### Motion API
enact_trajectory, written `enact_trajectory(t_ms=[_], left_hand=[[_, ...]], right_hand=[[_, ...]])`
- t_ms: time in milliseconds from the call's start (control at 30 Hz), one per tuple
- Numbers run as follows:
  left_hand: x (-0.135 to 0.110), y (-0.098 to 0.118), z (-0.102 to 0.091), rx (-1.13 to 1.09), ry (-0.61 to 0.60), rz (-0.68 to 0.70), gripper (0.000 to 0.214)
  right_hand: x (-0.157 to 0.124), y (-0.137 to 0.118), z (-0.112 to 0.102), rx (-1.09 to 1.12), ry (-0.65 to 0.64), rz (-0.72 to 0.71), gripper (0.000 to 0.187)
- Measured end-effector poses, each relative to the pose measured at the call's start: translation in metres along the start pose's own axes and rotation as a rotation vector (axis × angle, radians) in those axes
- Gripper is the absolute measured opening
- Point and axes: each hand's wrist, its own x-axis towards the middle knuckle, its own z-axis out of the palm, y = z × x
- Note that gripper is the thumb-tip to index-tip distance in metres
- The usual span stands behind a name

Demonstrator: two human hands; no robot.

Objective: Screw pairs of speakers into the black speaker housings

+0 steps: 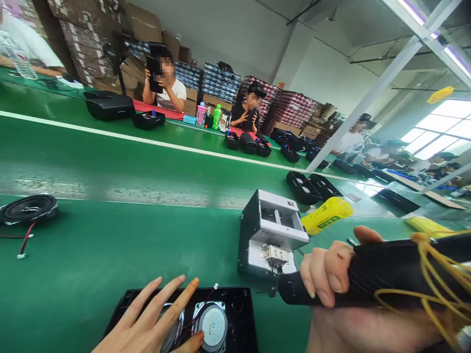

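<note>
My left hand lies flat with fingers spread on a black speaker panel at the bottom edge. Two round silver speaker drivers sit in that panel, one beside my fingertips, with a thin red and black wire over it. My right hand grips a black electric screwdriver with yellow cord wound around its rear. The driver's tip points left at a grey screw feeder box just behind the panel.
A loose black speaker with a red wire lies at far left on the green bench. A yellow bottle lies behind the feeder. Black housings sit beyond the belt. Several other people sit across, with stacked cartons behind.
</note>
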Motion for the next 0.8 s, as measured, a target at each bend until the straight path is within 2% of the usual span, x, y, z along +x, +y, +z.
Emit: enact_trajectory(t_ms=[133, 267, 400, 467, 667, 800], left_hand=[[0.008, 0.002, -0.016, 0.0, -0.027, 0.062, 0.079], [0.013, 0.005, -0.026, -0.002, -0.146, 0.053, 0.071], [0.013, 0.009, -0.021, -0.002, -0.072, 0.003, 0.065], [0.015, 0.01, -0.021, 0.014, -0.054, -0.001, 0.064], [0.022, 0.01, -0.029, -0.013, -0.127, 0.008, 0.063], [0.012, 0.014, -0.021, -0.164, -0.197, -0.031, 0.075]], right_hand=[[-0.005, -0.003, 0.028, 0.079, -0.026, 0.041, 0.044], [-0.013, 0.003, 0.05, 0.125, -0.106, 0.135, 0.038], [-0.023, 0.016, 0.067, 0.21, -0.15, 0.182, 0.044], [-0.027, 0.022, 0.073, 0.219, -0.145, 0.211, 0.046], [-0.033, 0.039, 0.08, 0.266, -0.198, 0.398, 0.05], [-0.034, 0.05, 0.079, 0.27, -0.213, 0.449, 0.05]])
